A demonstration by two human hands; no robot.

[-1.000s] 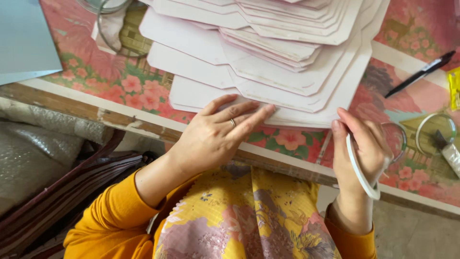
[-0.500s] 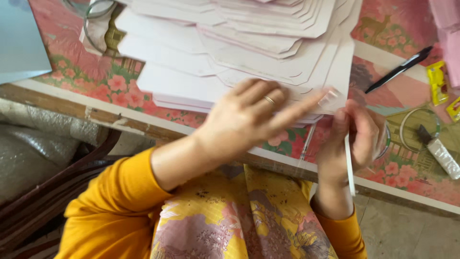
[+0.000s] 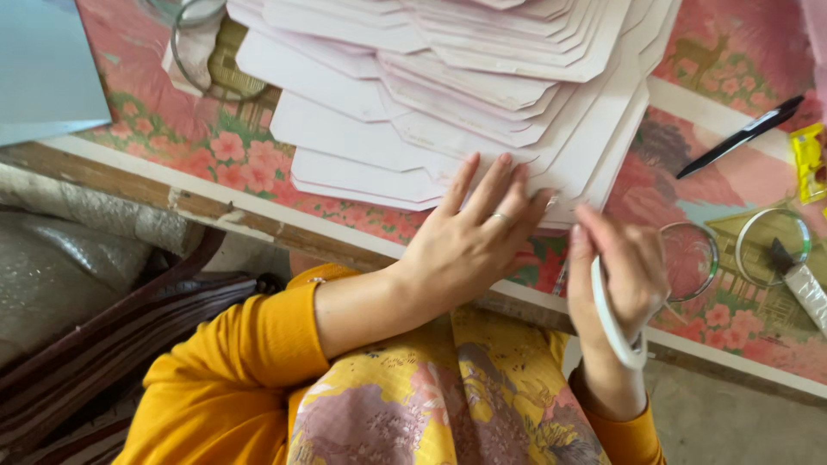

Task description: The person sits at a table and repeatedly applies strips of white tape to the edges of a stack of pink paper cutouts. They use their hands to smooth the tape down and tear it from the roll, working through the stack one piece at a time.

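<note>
My left hand [image 3: 478, 245] lies flat with its fingers stretched out on the near edge of a fanned stack of pale pink cut paper sheets [image 3: 448, 95]. Its fingertips reach the stack's near right corner. My right hand [image 3: 622, 274] is just to the right, almost touching those fingertips. It grips a thin white tape ring [image 3: 613, 323] that hangs over the table's front edge. Both sleeves are orange.
The table has a floral pink cloth [image 3: 155, 129]. Right of my hands lie two clear rings [image 3: 689, 258] [image 3: 773, 245], a glue tube [image 3: 805, 288], a black pen [image 3: 741, 138] and a yellow packet [image 3: 808, 159]. A blue sheet [image 3: 43, 69] lies far left, above a dark chair [image 3: 129, 331].
My left hand has slid right along the stack's near edge toward my right hand. My right hand has tilted the white ring and come closer to the left fingertips.
</note>
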